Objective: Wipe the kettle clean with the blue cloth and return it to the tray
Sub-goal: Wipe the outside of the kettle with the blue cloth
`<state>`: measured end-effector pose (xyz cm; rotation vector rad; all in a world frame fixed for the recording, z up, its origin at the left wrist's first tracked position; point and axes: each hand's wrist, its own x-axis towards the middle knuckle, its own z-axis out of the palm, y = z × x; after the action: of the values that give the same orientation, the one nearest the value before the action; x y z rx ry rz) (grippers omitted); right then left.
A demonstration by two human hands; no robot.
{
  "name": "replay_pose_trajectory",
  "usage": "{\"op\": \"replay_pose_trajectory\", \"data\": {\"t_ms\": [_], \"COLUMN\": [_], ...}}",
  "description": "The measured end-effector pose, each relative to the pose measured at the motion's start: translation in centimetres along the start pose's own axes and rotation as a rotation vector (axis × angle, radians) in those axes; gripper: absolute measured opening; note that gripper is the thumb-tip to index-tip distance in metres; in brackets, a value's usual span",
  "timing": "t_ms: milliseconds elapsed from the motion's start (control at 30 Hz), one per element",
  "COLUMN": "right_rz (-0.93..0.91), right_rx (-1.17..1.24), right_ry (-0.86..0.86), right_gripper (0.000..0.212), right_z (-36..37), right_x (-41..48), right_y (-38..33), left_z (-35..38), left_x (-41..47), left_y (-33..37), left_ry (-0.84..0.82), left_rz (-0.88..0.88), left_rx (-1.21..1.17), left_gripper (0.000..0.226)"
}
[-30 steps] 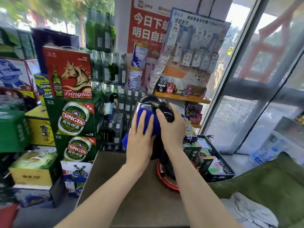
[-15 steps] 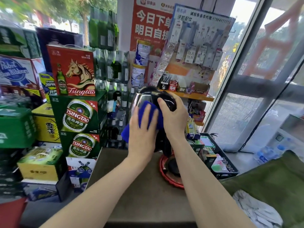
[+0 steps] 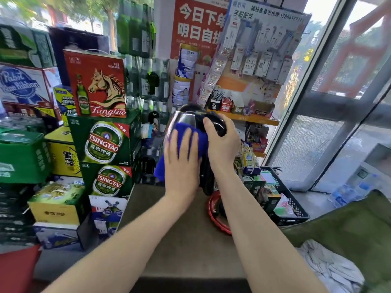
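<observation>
A steel kettle (image 3: 184, 117) with a black lid and handle is held up above the brown table. My right hand (image 3: 222, 144) grips its black handle from the right. My left hand (image 3: 182, 163) lies flat against the kettle's side, fingers spread, pressing the blue cloth (image 3: 190, 136) onto the metal. Part of the cloth hangs down to the left below my palm. The red round tray (image 3: 220, 223) sits on the table under my right forearm, mostly hidden by the arm.
Stacked beer cartons (image 3: 105, 144) stand left of the table (image 3: 179, 240). A black crate (image 3: 294, 206) of goods sits to the right of the tray. Behind the kettle are bottles, tins and a shelf (image 3: 245, 118). A green cushion (image 3: 349, 235) lies at right.
My left hand has slid down the kettle's side with the cloth. The kettle stays raised in my right hand, and the view has shifted slightly.
</observation>
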<state>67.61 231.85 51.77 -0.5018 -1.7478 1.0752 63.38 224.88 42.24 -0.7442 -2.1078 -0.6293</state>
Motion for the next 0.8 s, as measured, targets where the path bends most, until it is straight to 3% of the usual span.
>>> {"op": "replay_pose_trajectory", "data": {"t_ms": [100, 233, 300, 467, 533, 600, 733, 800], "right_rz": [-0.056, 0.004, 0.053, 0.054, 0.033, 0.031, 0.056, 0.034], "right_rx": [-0.005, 0.119, 0.203, 0.260, 0.201, 0.159, 0.230, 0.196], "right_ry": [0.013, 0.038, 0.035, -0.066, -0.104, -0.104, -0.068, -0.069], "right_gripper": [0.037, 0.033, 0.031, 0.039, 0.039, 0.037, 0.012, 0.016], "right_z": [-0.2, -0.8, -1.0, -2.7, -3.0, -2.9, -2.6, -2.8], "right_x": [0.5, 1.0, 1.4, 3.3, 3.7, 3.8, 3.2, 3.0], "right_y": [0.0, 0.4, 0.9, 0.8, 0.4, 0.6, 1.1, 1.5], "left_z": [1.0, -1.2, -2.4, -3.1, -2.9, -2.7, -1.1, -0.1], "left_x": [-2.5, 3.8, 7.1, 8.7, 7.6, 6.4, 3.6, 1.6], "left_y": [-0.7, -1.6, -1.5, -2.4, -2.0, -0.4, 2.7, 2.4], "left_ry": [-0.013, 0.048, 0.045, -0.079, -0.091, -0.025, 0.083, 0.041], "left_rz": [0.149, 0.103, -0.054, -0.670, -0.738, -0.561, 0.041, 0.159], "left_rx": [0.055, -0.035, -0.200, -0.652, -0.696, -0.535, -0.094, -0.019], "left_gripper": [0.071, 0.057, 0.055, 0.042, 0.042, 0.045, 0.051, 0.054]}}
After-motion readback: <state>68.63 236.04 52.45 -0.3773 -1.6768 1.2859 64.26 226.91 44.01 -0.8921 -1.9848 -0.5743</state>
